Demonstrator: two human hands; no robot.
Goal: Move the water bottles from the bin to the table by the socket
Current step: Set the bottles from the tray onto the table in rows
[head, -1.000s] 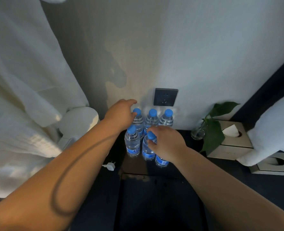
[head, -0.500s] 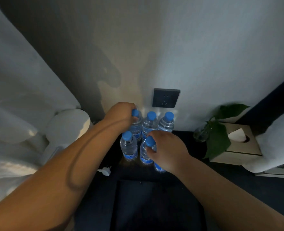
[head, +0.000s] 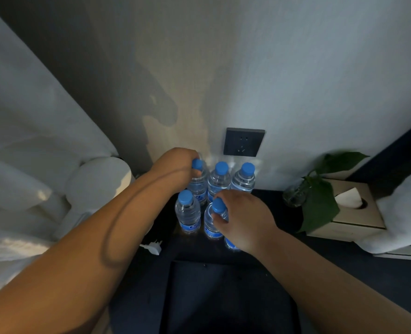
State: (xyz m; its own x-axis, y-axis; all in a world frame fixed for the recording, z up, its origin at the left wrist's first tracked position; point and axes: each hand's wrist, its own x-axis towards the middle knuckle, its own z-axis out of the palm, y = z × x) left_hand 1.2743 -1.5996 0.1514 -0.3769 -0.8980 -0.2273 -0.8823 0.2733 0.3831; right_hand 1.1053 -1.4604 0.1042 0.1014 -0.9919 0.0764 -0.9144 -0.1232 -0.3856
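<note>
The left hand [head: 175, 165] is curled around the neck of the back-left water bottle [head: 198, 186], its fingers wrapped just under the blue cap. The right hand [head: 244, 221] closes on the front-middle water bottle [head: 212, 219], thumb and fingertips pinching just below its cap; under its palm the lower part of another bottle [head: 232, 244] peeks out, and whether the hand touches that one cannot be told. Between the two hands stands a free front-left bottle [head: 187, 212], upright. Beyond the right hand's knuckles, two more bottles [head: 220, 180] [head: 244, 180] stand upright against the wall, directly below the dark wall socket [head: 244, 142]. All the bottles rest together on the dark table [head: 271, 201]. To the right of the right hand sits a small glass vase with green leaves [head: 317, 203], then a wooden tissue box [head: 353, 208]. Near the left forearm, a white plug [head: 152, 247] lies below the table edge.
</note>
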